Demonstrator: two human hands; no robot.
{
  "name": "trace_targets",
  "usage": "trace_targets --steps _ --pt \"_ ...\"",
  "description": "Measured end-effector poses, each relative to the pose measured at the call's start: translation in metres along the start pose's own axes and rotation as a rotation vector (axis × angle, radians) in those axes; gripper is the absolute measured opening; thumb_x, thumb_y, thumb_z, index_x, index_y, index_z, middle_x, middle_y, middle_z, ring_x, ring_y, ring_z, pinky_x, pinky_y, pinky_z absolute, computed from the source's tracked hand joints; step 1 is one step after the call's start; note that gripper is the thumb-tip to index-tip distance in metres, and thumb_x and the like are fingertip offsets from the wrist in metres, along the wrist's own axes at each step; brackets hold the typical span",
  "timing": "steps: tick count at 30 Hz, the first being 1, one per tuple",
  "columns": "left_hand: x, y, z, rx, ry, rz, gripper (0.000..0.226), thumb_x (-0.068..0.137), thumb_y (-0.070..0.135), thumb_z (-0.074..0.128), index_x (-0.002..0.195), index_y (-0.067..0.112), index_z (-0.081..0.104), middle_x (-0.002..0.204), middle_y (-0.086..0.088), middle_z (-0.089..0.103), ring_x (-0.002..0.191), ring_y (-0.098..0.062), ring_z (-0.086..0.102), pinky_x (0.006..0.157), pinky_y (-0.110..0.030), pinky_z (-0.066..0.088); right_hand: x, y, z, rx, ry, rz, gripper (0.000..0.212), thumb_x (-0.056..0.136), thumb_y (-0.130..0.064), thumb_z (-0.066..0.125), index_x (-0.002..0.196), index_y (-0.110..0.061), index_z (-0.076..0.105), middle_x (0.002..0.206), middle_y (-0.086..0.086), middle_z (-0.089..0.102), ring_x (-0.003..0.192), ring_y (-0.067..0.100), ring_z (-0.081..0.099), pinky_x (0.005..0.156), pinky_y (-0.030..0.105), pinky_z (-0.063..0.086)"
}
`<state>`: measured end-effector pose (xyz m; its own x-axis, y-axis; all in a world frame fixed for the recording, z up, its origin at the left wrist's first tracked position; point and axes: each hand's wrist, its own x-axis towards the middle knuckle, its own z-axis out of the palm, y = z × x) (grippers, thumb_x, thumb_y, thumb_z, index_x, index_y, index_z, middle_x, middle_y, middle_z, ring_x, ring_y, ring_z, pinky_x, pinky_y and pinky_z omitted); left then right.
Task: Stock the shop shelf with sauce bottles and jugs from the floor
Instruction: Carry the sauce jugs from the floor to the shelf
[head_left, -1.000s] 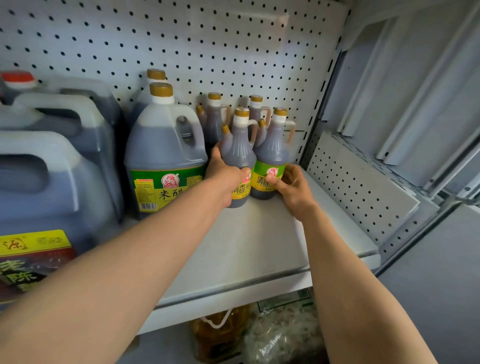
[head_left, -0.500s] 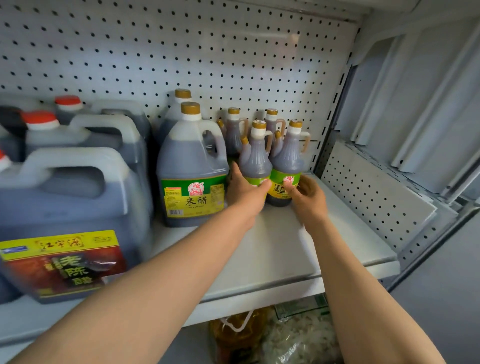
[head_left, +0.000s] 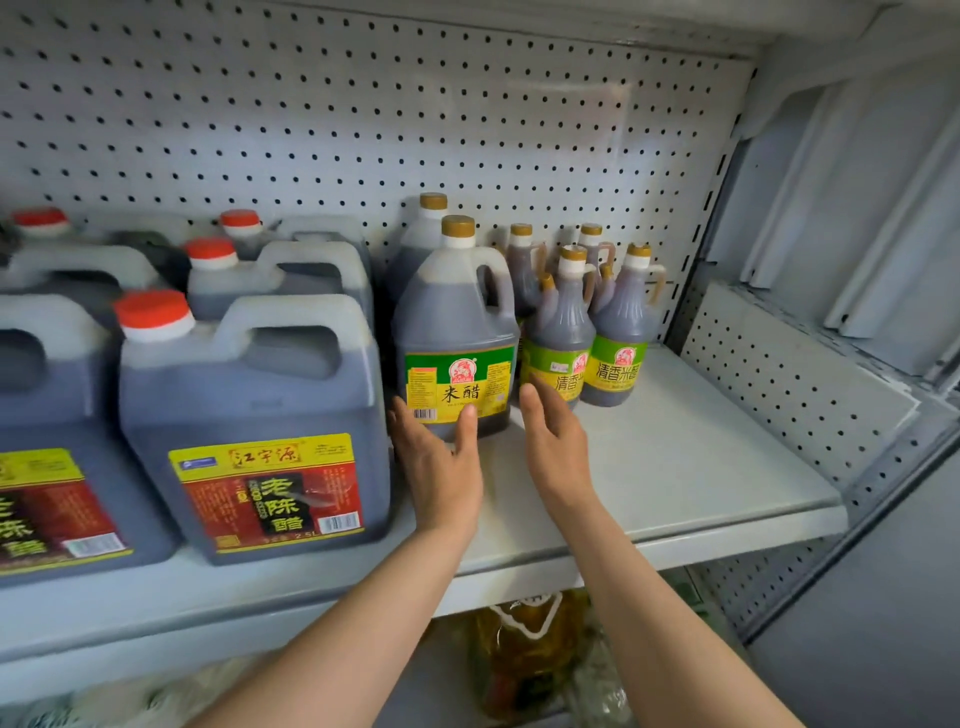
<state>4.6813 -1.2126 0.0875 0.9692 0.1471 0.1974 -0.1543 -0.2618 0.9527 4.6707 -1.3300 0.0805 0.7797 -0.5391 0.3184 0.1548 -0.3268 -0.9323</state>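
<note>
Flanking the rice vinegar jug (head_left: 454, 332), left hand (head_left: 441, 467) and right hand (head_left: 556, 441) hover open-fingered (holding nothing).

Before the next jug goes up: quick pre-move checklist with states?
1. Left hand free: ok, open, thumb against the gold-capped jug.
2. Right hand free: ok, open, no grip on anything.
3. Small bottles upright: ok.
4. Bare shelf space at right: ok.
5. Red-capped jug set back from the edge: ok.
6. Floor stock within reach: cannot tell.
</note>
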Motion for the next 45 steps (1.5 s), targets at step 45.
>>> trace_targets --steps 45 --pt "0.009 0.068 -0.028 -0.037 -0.194 0.065 0.073 0.102 0.050 0.034 0.159 0.018 0.003 0.167 -0.003 0.004 0.153 -0.014 0.004 0.122 -0.028 0.003 0.015 -0.038 0.003 0.097 -0.019 -0.189 0.043 0.099 -0.054 0.046 0.133 -0.030 0.059 0.136 -0.014 0.061 0.128 0.004 0.054 0.108 0.039 0.047"
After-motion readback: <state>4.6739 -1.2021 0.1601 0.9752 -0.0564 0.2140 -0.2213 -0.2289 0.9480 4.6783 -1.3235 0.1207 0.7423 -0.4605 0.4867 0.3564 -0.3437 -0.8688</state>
